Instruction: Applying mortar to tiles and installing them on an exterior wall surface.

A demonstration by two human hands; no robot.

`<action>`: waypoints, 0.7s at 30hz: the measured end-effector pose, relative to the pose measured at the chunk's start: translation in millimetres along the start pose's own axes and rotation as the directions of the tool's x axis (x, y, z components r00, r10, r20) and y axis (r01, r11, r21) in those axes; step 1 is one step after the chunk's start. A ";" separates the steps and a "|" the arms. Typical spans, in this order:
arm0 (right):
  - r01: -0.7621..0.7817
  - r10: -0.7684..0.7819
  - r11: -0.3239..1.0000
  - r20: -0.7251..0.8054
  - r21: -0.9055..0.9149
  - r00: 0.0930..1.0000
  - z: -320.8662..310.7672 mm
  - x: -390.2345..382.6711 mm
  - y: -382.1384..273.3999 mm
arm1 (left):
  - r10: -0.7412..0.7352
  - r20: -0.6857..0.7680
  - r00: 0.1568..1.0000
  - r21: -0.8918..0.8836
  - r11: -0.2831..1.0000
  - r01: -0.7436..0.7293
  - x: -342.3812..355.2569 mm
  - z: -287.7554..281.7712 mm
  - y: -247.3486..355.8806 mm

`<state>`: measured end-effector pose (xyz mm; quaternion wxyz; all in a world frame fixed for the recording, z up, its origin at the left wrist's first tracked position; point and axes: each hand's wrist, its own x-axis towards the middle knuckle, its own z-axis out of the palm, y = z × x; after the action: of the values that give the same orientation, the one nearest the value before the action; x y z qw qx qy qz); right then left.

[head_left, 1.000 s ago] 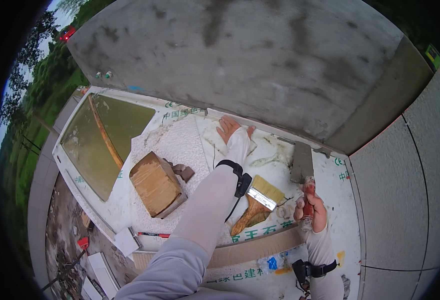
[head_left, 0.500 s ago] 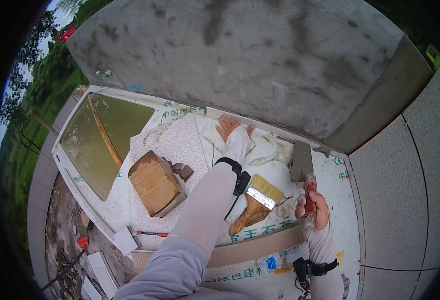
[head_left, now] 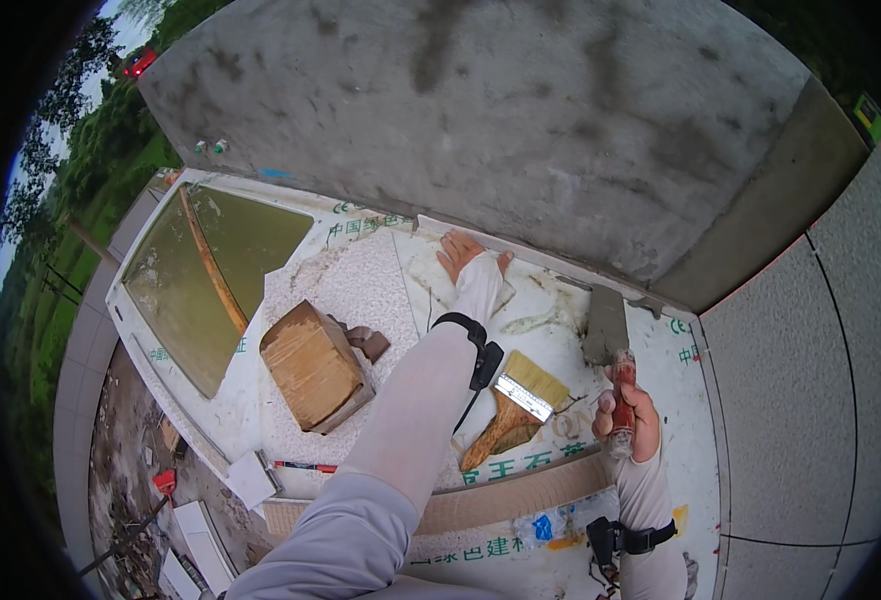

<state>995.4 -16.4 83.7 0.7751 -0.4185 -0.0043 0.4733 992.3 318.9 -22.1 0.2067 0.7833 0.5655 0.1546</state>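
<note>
My left hand [head_left: 469,258] lies with spread fingers on the white board [head_left: 551,275], beside a thin pale strip [head_left: 536,254] along the foot of the grey wall. In my right hand [head_left: 641,418] is a trowel [head_left: 606,325], my fingers wrapped round its worn red handle. Its flat, cement-coloured blade points away from me, its far end close to the strip. Between my arms rests a wide brush [head_left: 523,395] with pale bristles, a metal band and a wooden handle.
A tall cement-rendered wall [head_left: 501,120] rises across the far side. Left of my arm stand a cardboard box [head_left: 311,370], a red marker-like stick [head_left: 305,466] and a cut-out window [head_left: 196,300] crossed by a wooden stick. Cardboard strips [head_left: 511,500] lie nearer me; grey paving [head_left: 791,400] borders the right.
</note>
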 end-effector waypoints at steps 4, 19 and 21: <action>0.001 -0.001 1.000 0.001 0.008 1.000 1.8 -1.1 -0.5 | 0.006 0.015 1.000 -0.008 1.000 -0.006 1.2 1.7 -0.9; -0.017 0.017 0.999 -0.006 0.030 1.000 -5.1 0.6 1.3 | 0.021 -0.027 0.999 0.021 1.000 -0.020 4.7 10.0 -3.7; -0.013 0.013 1.000 0.004 0.023 1.000 -5.1 0.7 2.3 | 0.027 -0.020 0.999 0.019 0.999 -0.026 4.3 11.4 -5.1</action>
<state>996.1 -18.7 78.6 0.7767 -0.4088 0.0024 0.4792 994.9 322.7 -34.5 0.1915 0.7910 0.5586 0.1598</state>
